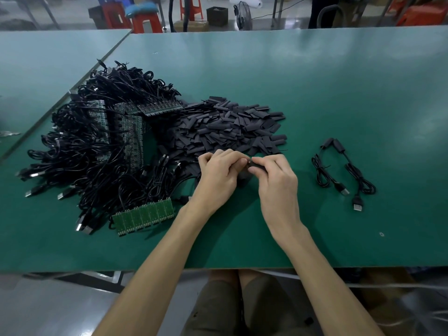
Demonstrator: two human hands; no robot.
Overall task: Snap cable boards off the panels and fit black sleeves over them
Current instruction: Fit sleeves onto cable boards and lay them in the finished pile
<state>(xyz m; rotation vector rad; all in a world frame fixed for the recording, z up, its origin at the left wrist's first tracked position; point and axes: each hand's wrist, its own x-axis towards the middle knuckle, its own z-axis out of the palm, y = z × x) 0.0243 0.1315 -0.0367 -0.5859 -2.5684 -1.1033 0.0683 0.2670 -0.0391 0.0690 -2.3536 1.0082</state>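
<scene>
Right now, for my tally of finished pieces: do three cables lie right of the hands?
No, only two cables lie on the table beyond the right hand.

- My left hand (218,175) and right hand (276,180) are bare.
- My left forearm (169,251) and right forearm (315,258) are bare along their whole visible length.
- I wear olive-brown shorts (218,306), loose and creased over my thighs.
</scene>
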